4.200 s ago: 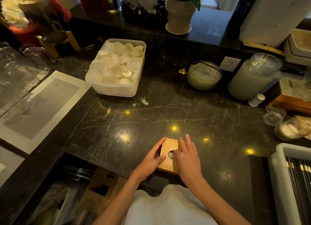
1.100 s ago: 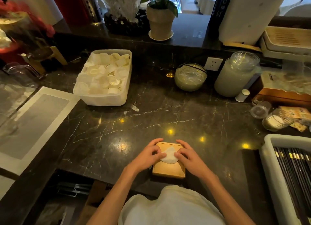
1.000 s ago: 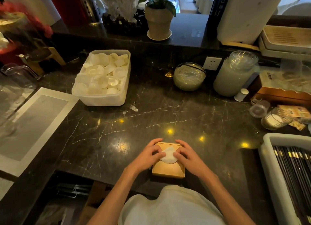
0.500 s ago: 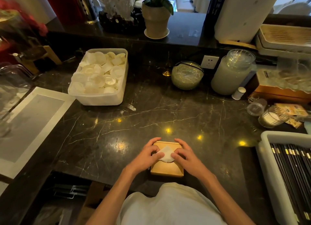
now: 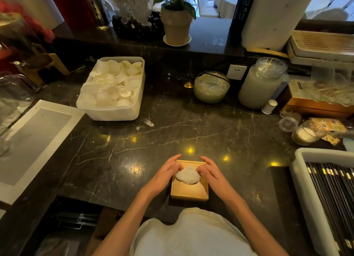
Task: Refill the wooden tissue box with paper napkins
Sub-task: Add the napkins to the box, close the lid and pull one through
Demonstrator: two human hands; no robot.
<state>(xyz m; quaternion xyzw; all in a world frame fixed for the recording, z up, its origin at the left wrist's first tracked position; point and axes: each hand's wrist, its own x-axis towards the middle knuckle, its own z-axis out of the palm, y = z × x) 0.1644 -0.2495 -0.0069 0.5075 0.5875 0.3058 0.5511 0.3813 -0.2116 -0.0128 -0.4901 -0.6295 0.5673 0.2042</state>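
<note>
We see the wooden tissue box (image 5: 189, 186) sitting near the front edge of the dark marble counter (image 5: 172, 129), right in front of the person. A white paper napkin (image 5: 187, 176) pokes up from the opening in its top, toward the far half of the lid. The left hand (image 5: 164, 176) rests against the left side of the box, with its fingertips curled in onto the left edge of the napkin; the index finger reaches past toward the far left corner. The right hand (image 5: 211, 174) mirrors it on the right side, fingers lightly bent and close together, tips touching the napkin's right edge. We cannot tell whether either hand actually pinches the paper or only presses on it.

Far left on the counter stands a white plastic tub (image 5: 113, 112) filled with small white dishes (image 5: 113, 85). Beyond the box, near the back wall, sit a round glass bowl (image 5: 211, 87) and, to its right, a tall lidded jar (image 5: 262, 83) of pale contents. At the near right, a white tray (image 5: 300, 179) holds dark chopsticks (image 5: 333, 194).
</note>
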